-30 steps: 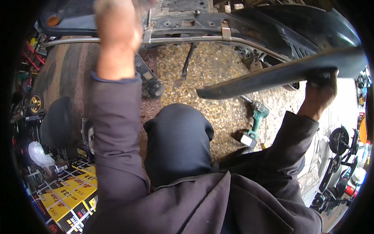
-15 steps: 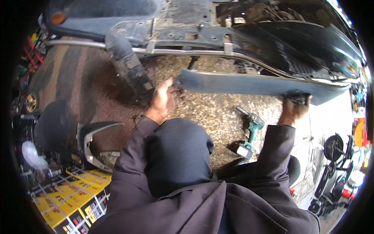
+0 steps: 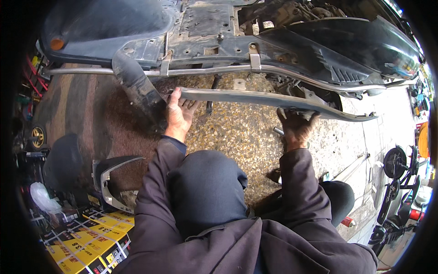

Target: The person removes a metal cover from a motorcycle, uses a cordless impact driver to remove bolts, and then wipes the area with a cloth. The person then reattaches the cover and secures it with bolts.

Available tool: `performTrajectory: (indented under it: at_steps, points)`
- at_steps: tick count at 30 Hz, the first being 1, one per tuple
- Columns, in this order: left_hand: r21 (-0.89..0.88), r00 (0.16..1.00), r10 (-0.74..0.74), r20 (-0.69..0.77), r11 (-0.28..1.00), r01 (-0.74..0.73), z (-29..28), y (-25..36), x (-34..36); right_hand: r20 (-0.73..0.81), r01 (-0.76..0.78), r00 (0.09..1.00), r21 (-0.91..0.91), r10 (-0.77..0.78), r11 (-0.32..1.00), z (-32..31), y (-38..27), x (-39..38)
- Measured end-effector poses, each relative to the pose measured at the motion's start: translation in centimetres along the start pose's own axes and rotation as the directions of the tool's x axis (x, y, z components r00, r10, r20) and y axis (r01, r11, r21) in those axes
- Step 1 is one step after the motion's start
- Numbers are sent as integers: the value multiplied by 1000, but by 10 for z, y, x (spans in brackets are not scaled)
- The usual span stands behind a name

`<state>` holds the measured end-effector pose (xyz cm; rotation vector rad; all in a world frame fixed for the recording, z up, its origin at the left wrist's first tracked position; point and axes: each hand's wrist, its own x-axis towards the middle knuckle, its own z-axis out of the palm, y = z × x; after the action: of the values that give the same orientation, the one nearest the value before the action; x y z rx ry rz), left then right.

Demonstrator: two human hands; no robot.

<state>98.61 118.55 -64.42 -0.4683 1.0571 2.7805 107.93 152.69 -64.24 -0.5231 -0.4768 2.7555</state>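
Note:
A long dark grey plastic side panel, likely scooter trim, is held nearly level and shows mostly its narrow edge. My left hand supports its left end, thumb over the edge and fingers underneath. Right of the panel's middle, my right hand grips it from below; part of its hold is hidden. Just beyond the panel runs a metal side rail on the scooter body. Under my right forearm, the nose of a power driver pokes out; most of the tool is covered.
A black mudguard-like flap hangs down left of my left hand. Curved trim lies on the floor at left, near strapped yellow boxes. My knee rises between my arms. Black wheeled equipment stands at right.
The panel has shifted left and tilted from its broad face to its edge. My right hand has slid left along with it, now covering most of the driver; my left thumb now overlaps its end.

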Motion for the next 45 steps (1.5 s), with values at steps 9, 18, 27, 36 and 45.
performTrajectory:
  at_steps: [9,18,27,36,45]
  points:
    - [-87,994,59,-91,994,-67,-12,8,37,77,-69,994,-119,78,991,-6,10,29]
    - [-165,977,181,-110,966,-197,-11,16,58,229,-35,971,-122,62,992,16,5,54]
    - [-148,961,265,-83,950,-275,-12,19,69,344,-57,932,-167,112,984,14,2,71]
    - [-218,964,253,-83,939,-265,-9,15,67,319,50,948,-163,5,985,-2,-25,74]
    - [-270,971,230,-67,933,-240,-12,13,65,341,7,939,-141,42,990,-10,-27,77]
